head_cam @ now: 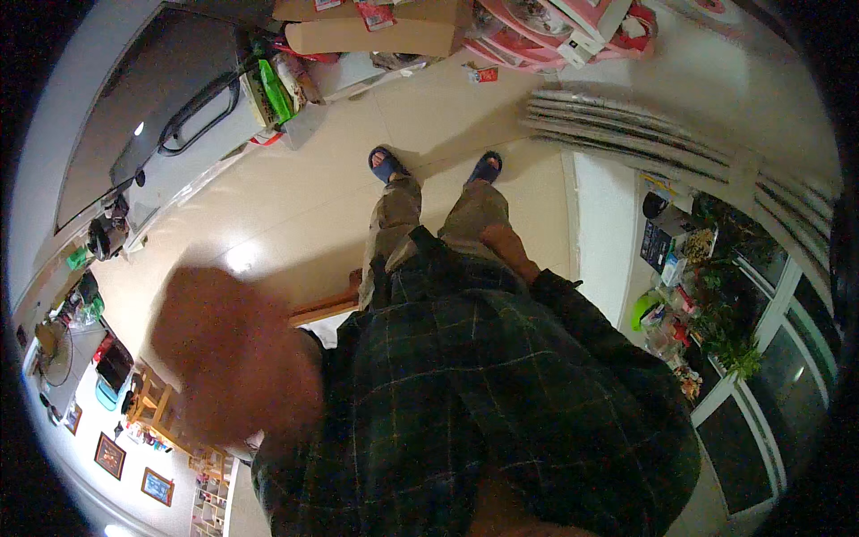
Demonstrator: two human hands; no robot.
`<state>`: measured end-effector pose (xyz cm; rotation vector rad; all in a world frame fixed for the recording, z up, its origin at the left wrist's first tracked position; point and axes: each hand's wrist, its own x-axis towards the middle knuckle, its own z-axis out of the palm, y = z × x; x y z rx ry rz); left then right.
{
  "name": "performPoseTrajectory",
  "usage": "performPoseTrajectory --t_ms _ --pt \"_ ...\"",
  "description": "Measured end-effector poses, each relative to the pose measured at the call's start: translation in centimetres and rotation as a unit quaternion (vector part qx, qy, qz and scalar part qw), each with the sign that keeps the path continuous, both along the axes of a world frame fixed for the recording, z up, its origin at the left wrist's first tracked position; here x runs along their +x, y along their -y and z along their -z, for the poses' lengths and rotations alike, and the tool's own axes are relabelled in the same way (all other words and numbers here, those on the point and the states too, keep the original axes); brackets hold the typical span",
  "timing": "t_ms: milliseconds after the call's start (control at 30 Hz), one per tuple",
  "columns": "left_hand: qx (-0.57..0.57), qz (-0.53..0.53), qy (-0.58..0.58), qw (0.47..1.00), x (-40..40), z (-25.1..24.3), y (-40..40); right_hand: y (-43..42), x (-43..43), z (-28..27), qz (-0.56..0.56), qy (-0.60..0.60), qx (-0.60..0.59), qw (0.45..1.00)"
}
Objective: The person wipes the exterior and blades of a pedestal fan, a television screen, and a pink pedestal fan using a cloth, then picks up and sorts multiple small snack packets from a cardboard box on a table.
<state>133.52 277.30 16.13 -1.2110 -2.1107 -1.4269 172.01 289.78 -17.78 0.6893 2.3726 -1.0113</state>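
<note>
My left hand [231, 356] is raised close to the camera at the left, large and strongly blurred. Its fingers cannot be made out, and whether it holds anything is unclear. My right hand [498, 238] is low, against the right leg of the tan trousers [473, 205]; its fingers are not clearly seen. A dark plaid shirt [456, 376] fills the lower middle. Dark blue open-toed slippers [484, 168] are on both feet, which stand apart on the pale tiled floor [288, 201].
Ahead stand an open cardboard box [376, 38] and pink racks or baskets [523, 40]. A dark panel with a handle [201, 114] and bagged items line the left. Folded pale slats [624, 131] and a windowsill with plants [738, 356] are on the right. Wooden furniture [158, 406] is lower left.
</note>
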Motion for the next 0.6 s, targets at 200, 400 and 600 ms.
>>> performPoseTrajectory --t_ms 200,400,600 --pt "-0.399 0.172 0.303 0.848 7.1 27.5 -3.0 1.3 8.9 1.6 0.053 -0.037 -0.221 0.973" --pt "-0.649 0.140 0.254 0.703 18.7 47.8 6.4 -12.1 7.4 16.7 -0.041 0.195 -0.250 0.947" --pt "-0.690 0.054 0.179 0.699 20.6 55.5 8.1 -24.5 -3.3 38.4 0.028 0.197 0.045 0.979"
